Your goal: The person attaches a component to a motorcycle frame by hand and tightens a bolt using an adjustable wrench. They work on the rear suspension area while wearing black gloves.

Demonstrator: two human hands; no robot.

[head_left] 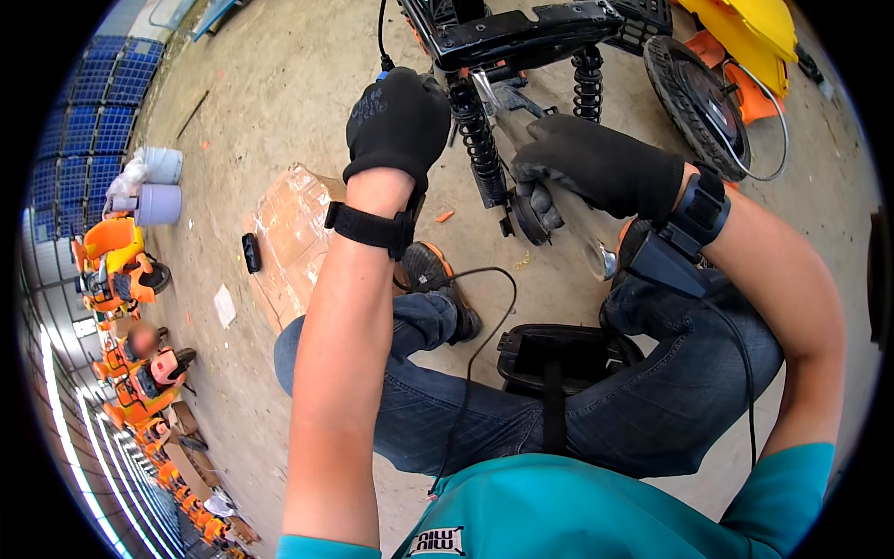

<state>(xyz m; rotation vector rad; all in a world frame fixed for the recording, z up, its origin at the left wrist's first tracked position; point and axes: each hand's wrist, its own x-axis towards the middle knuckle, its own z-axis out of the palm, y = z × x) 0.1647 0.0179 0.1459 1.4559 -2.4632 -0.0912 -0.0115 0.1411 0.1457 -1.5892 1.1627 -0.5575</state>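
Black shock absorber [478, 140] steeply upright, top tilted left

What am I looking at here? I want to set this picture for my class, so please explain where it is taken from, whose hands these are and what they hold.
One picture, from a fisheye camera on a person's head, looking down, so edges bend. The person crouches on a concrete floor. Both hands wear black gloves. The left hand rests on a black frame. The right hand grips the lower end of a black coil spring strut. A wheel lies behind it, flattened cardboard to the left, and a black box sits between the knees.
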